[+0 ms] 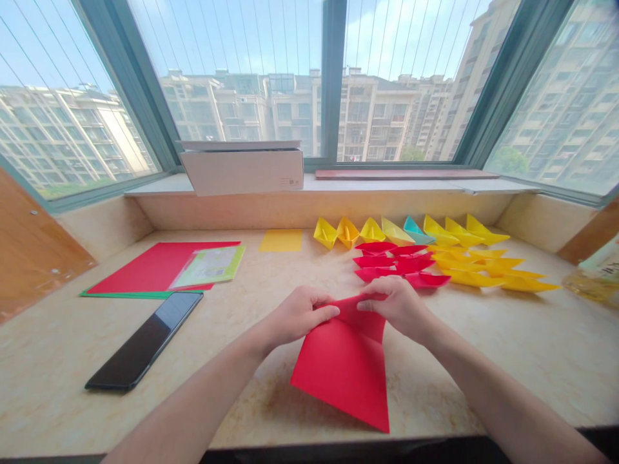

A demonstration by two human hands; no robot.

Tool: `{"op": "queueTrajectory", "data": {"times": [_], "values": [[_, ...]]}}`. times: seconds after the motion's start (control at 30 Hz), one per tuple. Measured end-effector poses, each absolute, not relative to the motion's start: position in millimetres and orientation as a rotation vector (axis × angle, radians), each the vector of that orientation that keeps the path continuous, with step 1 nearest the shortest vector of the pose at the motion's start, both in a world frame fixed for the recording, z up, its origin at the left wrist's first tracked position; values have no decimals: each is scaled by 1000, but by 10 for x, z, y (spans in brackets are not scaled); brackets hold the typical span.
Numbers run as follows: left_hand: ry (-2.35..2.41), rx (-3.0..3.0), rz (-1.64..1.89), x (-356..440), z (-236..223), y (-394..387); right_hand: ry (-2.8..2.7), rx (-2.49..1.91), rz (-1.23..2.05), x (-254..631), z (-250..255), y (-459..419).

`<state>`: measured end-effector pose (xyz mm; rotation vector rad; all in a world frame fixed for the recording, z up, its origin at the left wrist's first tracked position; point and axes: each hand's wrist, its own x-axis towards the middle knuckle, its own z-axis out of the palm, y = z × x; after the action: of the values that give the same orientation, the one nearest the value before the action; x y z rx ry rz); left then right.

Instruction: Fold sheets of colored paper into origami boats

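A: How is the red paper sheet (345, 364) placed, and for what apparent reason?

B: The sheet is laid flat on the near part of the stone counter (532, 348), its far edge lifted and turned back toward the near side. Judged from this, the flat surface is used as backing so that a crease can be pressed. The finished paper boats are set well apart at the far right: red boats (394, 264) nearer, yellow boats (478, 258) beyond and to the right, with one teal boat (416, 227) among them, so that the working area is kept free.

A: How is the sheet gripped?

B: The far edge is pinched by both hands. The left hand (297, 316) is closed on the left end of the fold, thumb on top; the right hand (399, 306) is closed on the right end, fingers curled over it. A phone (145, 341) and a stack of coloured sheets (155, 270) are left untouched at the left
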<state>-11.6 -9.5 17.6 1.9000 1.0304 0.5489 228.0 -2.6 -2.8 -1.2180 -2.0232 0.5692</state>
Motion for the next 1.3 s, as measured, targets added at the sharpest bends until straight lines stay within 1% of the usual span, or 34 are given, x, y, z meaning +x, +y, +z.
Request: {"op": "queueTrajectory", "data": {"times": [0.1,0.2,0.33,0.5,0.6,0.73,0.87,0.97,1.13,1.2,1.3], "values": [[1037,1940,568,-130,220,-86,-2092,-1144,388,2279,-18,-31],[1035,1944,580,-144,248,-74,-2149,-1086,295,2282,-5,-41],[1027,1946,582,-139,221,-73,-2142,-1082,346,2277,2,-49],[1011,1930,562,-111,191,-93,-2044,-1183,444,2261,8,-57],[1029,1940,547,-102,205,-104,-2024,-1217,352,2241,11,-79],[997,1955,481,-68,207,-130,-2128,-1053,147,2179,-1,-127],[959,2082,471,-31,182,-144,-2155,-941,106,2153,-3,-114],[960,2033,491,-47,169,-127,-2024,-1041,250,2220,45,-62],[947,1890,458,-94,164,-117,-1926,-1186,746,2332,122,-31],[949,1852,435,-94,168,-130,-1855,-1202,847,2333,120,-41],[938,1800,420,-81,184,-153,-1803,-1182,905,2316,126,-60]]}}
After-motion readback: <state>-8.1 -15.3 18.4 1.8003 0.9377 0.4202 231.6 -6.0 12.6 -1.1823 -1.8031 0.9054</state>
